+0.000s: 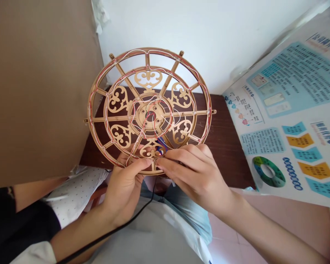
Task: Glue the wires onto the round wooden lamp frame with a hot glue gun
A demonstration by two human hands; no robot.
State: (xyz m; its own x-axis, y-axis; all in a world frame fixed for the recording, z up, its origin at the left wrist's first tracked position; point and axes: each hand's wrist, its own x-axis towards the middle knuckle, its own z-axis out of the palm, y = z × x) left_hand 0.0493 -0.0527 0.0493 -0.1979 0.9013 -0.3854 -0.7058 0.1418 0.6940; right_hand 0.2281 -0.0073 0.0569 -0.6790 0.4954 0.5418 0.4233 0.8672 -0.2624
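Observation:
A round gold-coloured openwork frame, with spokes, rings and scroll ornaments, is held tilted up in front of me. Red and white wires run along its rings and gather at the hub. At the lower rim, my left hand grips the frame, thumb in front and fingers behind. Beside it, my right hand is closed, its fingertips pinched together at the inner ring near the bottom scroll. What those fingertips hold is too small to tell. A small blue item shows just behind that scroll, partly hidden.
Behind the frame is a dark brown tabletop against a white wall. A brown board stands on the left, and a printed poster panel on the right. A black cable crosses my lap. Another person's arm shows at left.

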